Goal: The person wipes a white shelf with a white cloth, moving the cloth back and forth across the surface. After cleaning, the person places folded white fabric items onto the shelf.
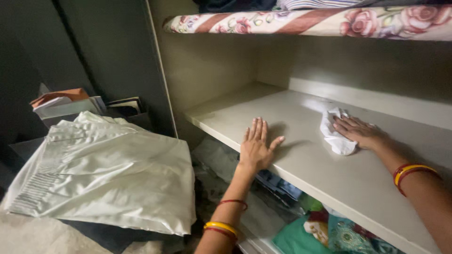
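From my feed I see the left hand (254, 146) lying flat, palm down, on the pale shelf (301, 169) of an open cupboard, fingers straight and close together, thumb spread out to the side – it holds nothing and rests near the front edge of the shelf. The right hand (360, 132) sits further back and to the right on the same shelf, fingers stretched out and pressing on a crumpled white cloth (335, 133); the fingertips lie over the cloth's upper part, while the rest of it bunches out below and to the left of the hand. The two hands are well apart, with bare shelf between them.

Both wrists carry bangles (red and yellow): the right one's bangles (410, 171) show near the frame's right edge, the left one's bangles (221, 228) low on the forearm, with a thin red thread (232, 202) above them.

Above, the next shelf is lined with a flowered sheet (320, 21) – roses and reddish stripes – and folded fabrics lie on it. Below the wiped shelf, green embroidered fabric (325, 235) lies next to clear plastic wrapping. To the left, outside the cupboard, a folded satin-like white cloth (108, 174) lies on a heap, with books and papers (70, 104) stacked behind it by the dark cupboard door (108, 51)
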